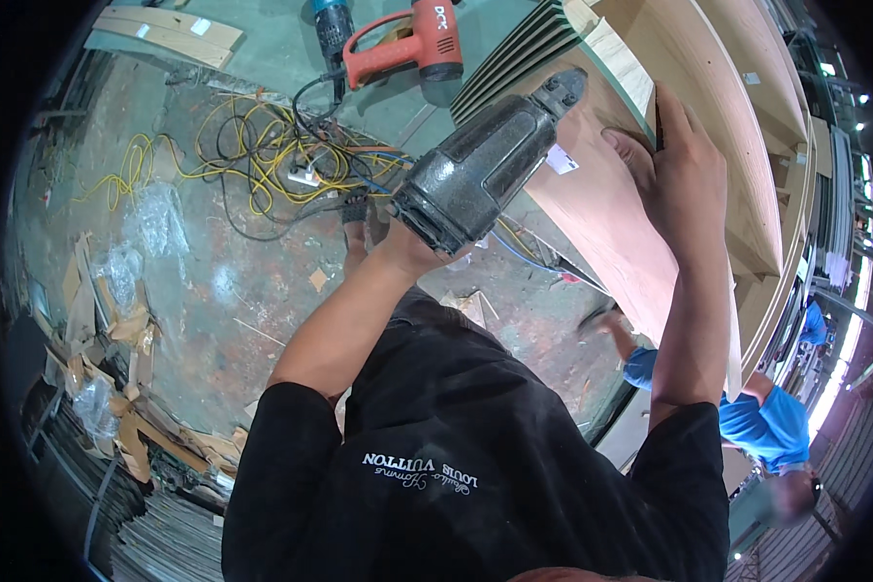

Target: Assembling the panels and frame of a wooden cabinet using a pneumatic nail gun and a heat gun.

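Observation:
My left hand (420, 248) is closed behind and beneath a black, worn tool that looks like a nail gun (483, 160); most of its fingers are hidden by the tool. The nose of the tool reaches a pale wooden panel (592, 209), close to a green-edged strip (619, 73). My right hand (687, 175) grips that strip by its near end, with the thumb lying against the wood. A row of dark-edged slats (514, 60) runs along the far side of the panel.
A red heat gun (398, 53) and a blue-and-black power tool (332, 39) lie on the green surface ahead. Yellow and black cords (272, 160) tangle on the floor. Cardboard scraps (131, 335) lie left. A person in blue (771, 422) is at the right, beside curved wooden boards (747, 126).

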Available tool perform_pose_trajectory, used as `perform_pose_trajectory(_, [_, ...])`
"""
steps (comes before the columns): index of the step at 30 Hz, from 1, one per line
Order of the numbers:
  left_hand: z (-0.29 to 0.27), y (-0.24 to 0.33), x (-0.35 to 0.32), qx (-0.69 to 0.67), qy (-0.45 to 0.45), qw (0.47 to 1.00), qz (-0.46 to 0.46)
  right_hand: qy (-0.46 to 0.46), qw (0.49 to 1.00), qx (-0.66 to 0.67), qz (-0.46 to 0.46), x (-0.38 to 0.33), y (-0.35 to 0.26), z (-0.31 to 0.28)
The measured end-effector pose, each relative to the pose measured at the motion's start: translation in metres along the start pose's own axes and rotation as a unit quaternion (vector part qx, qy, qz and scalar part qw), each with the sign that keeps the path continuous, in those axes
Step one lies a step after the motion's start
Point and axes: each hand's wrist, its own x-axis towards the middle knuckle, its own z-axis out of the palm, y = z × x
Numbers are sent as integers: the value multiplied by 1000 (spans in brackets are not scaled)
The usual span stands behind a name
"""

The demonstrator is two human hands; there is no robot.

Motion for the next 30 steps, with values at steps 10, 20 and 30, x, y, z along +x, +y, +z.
perform_pose_trajectory(10, [-4,6,6,31,5,999,33,10,999,-29,-10,-3,3,1])
perform_pose_trajectory(20, [-4,3,0,-126,-17,985,-120,4,999,-35,-4,-3,5,3])
perform_pose_trajectory(30, [-18,-2,2,4,-36,998,-43,13,1000,-23,-6,0,2,0])
